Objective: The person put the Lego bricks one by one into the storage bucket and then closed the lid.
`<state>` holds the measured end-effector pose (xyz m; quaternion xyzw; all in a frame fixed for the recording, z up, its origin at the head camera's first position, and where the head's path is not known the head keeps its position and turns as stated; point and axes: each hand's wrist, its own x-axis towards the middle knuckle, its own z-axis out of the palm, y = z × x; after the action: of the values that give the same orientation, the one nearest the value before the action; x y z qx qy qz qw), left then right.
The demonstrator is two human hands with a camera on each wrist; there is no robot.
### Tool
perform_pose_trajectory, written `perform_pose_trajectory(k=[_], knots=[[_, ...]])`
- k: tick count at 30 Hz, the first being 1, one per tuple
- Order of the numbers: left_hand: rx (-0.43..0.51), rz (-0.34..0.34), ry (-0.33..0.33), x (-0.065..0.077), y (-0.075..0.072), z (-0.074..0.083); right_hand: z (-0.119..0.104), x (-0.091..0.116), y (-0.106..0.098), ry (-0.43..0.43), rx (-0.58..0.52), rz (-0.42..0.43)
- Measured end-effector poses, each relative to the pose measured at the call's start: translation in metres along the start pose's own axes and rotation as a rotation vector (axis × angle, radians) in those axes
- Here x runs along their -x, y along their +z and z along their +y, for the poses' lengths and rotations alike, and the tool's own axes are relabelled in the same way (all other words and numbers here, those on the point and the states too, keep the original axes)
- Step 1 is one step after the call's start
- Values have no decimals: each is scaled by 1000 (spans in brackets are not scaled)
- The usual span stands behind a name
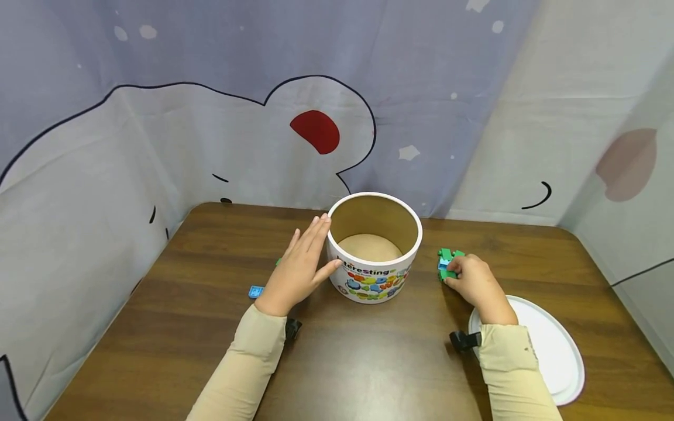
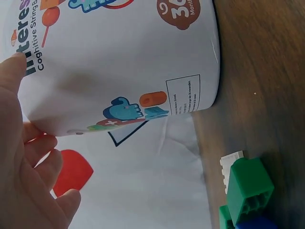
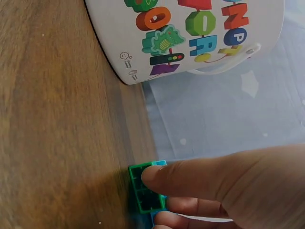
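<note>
Pinches a green toy brick point(image 3: 150, 202) between thumb and fingers of the right hand point(image 1: 474, 280), down at the wooden table point(image 1: 363, 362), to the right of the printed white bucket point(image 1: 374, 292). Shows blue bricks point(image 1: 444, 265) just beside the pinched one. Lays the left hand point(image 1: 299, 266) against the bucket's left side, released rather than clenched, fingers extended toward the rim, thumb on the lettered wall. Reveals a tan inner floor through the upright bucket's uncovered mouth. Places a round white lid point(image 1: 555, 356) flat, partly beneath the right forearm. Includes a light-blue brick point(image 1: 255, 292) near the left wrist.
</note>
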<state>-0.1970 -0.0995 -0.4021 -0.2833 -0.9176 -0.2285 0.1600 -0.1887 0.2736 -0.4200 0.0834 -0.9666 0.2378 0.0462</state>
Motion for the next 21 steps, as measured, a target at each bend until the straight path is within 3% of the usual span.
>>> perform_pose_trajectory(k=[15,21], knots=[[-54,7,6,0,-2,3,-2,-2,-3,37,-11,-73],[-58,-12,-6,0,-3,4,-4,0,-4,13,-7,-42]])
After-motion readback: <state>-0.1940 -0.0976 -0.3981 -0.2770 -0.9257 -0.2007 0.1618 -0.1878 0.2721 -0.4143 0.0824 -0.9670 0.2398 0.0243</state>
